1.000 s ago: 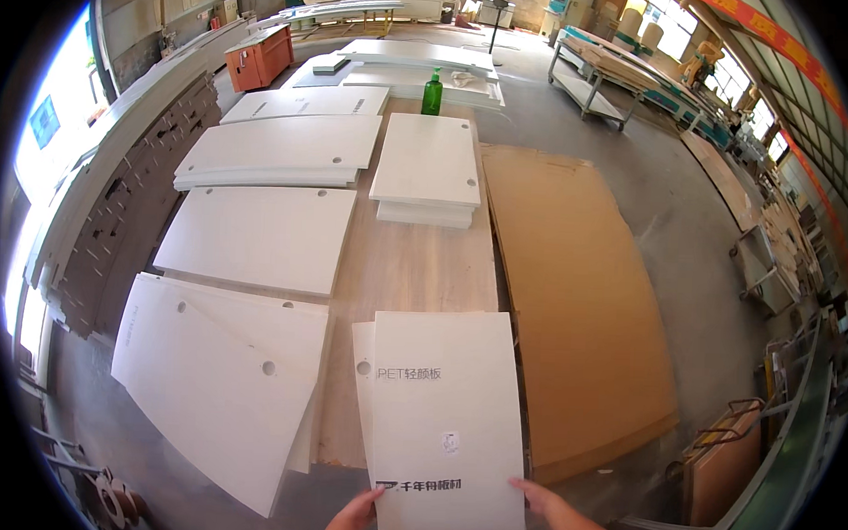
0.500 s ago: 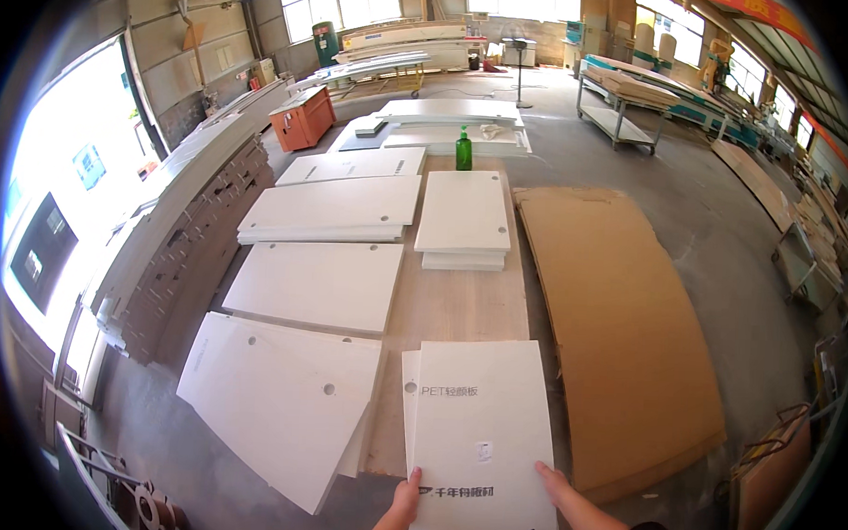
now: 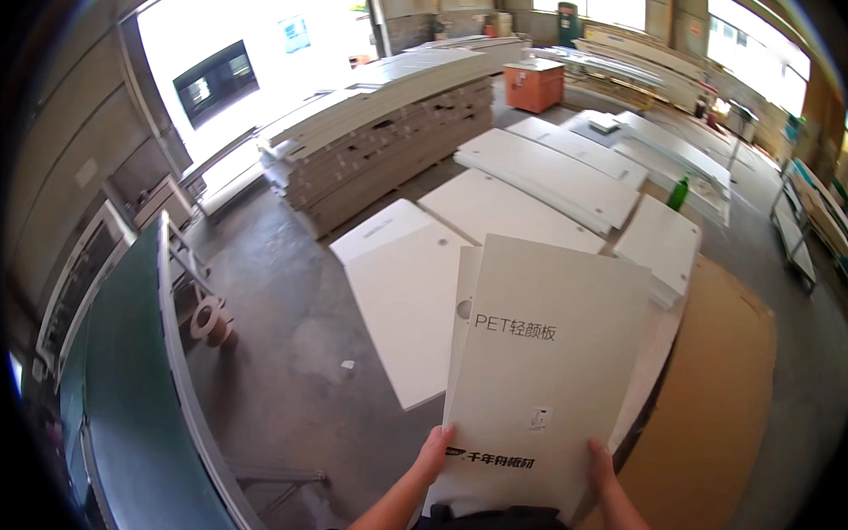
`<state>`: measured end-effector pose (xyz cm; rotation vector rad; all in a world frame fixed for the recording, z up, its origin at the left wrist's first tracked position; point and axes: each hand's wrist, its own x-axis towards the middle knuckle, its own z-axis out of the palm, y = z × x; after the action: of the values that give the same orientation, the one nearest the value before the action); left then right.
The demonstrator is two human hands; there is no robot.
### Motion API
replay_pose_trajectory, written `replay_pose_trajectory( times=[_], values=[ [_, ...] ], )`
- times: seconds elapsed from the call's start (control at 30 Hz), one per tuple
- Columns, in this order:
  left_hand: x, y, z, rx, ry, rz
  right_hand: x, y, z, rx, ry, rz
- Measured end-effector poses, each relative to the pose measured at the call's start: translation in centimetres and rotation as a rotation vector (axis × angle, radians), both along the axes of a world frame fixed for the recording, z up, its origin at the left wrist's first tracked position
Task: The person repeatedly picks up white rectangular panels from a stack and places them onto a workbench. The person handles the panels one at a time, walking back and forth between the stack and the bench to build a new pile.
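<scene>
In front of my body I hold white boards point(image 3: 551, 382), at least two, one laid over another and slightly offset. Dark print and a small label mark the top board. My left hand point(image 3: 428, 457) is closed on the left edge, thumb on the face. On the opposite edge my right hand point(image 3: 604, 468) grips the same boards; the fingers underneath are hidden. A round hole shows in the lower board at its left margin. Beyond them lie more white boards point(image 3: 395, 292) in piles, some with round holes.
A green-topped bench with a metal rim point(image 3: 127, 348) runs along my left. Beside it a brown roll point(image 3: 212, 321) rests near the floor. Brown sheets point(image 3: 709, 387) lie at right. Farther off are a long board stack point(image 3: 382, 142), an orange cabinet point(image 3: 533, 87) and a green bottle point(image 3: 679, 193).
My view has swung left, bringing the green-topped bench in. The held boards have come up off the table area with both hands still on them, and now cover part of the piles.
</scene>
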<state>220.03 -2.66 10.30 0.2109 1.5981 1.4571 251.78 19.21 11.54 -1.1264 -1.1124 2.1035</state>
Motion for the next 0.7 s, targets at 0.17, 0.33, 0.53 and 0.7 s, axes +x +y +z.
replay_pose_trajectory(
  times=[0.17,0.33,0.53,0.7],
  values=[
    [-4.0,-10.1,3.1,0.114,-0.06,0.384,-9.9,0.2,-1.2,0.173,-0.124,0.487],
    [-7.2,-23.0,3.4,0.195,-0.013,0.81,-26.4,-8.5,3.5,0.357,0.017,0.692],
    [-9.5,-34.7,3.3,0.174,0.13,1.155,-41.6,-18.4,7.3,0.322,-0.026,0.939],
    [-14.6,-37.9,3.3,0.127,0.208,1.218,-53.2,-22.0,-1.0,0.12,0.239,1.05]
  ],
)
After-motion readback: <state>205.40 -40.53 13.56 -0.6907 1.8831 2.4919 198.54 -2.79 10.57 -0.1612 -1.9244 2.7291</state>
